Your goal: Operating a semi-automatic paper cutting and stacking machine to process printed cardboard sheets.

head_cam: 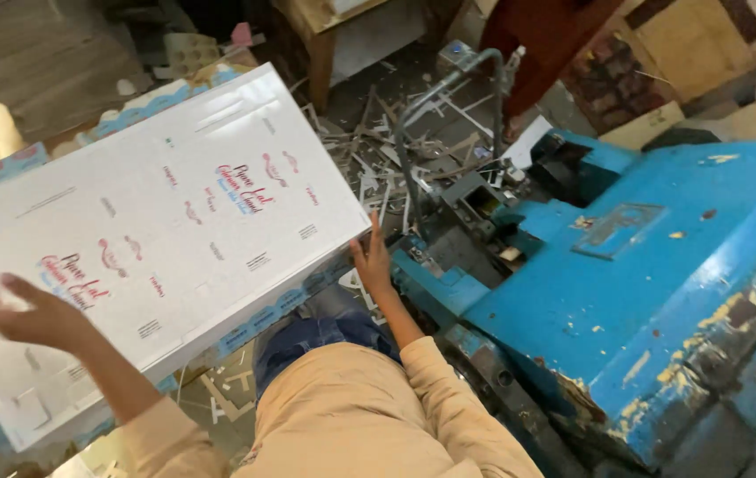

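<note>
A thick stack of large white printed cardboard sheets [174, 221] lies tilted in front of me, with blue-edged sheets showing under its rim. My left hand [19, 310] rests flat on the stack's near left part, fingers spread and blurred. My right hand [372, 261] presses against the stack's right edge, fingers pointing up. Both arms wear tan sleeves.
A worn blue metal machine [661, 283] with chipped paint fills the right side, a bent metal lever [449, 88] rising beside it. Strips of cardboard scrap [396, 159] litter the floor beyond the stack. A wooden table leg [320, 62] stands at the back.
</note>
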